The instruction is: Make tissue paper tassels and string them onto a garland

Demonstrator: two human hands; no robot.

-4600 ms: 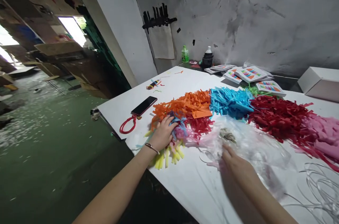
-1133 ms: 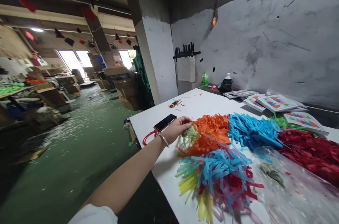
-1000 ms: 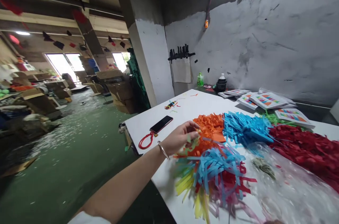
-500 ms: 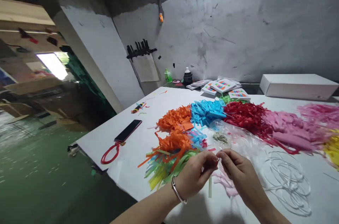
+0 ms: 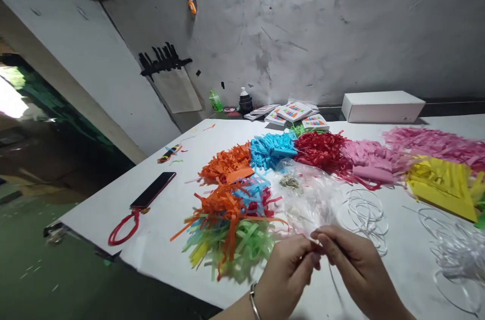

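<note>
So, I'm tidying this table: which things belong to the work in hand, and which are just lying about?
Probably part of the work:
mixed fringe bundle near the left hand
orange fringe
blue fringe
red fringe
pink fringe
white cord

Apparently just lying about:
phone
green bottle

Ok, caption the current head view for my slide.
Left hand and right hand meet in a pinch before multicoloured fringe, a clear plastic bag and coiled white cord.
</note>
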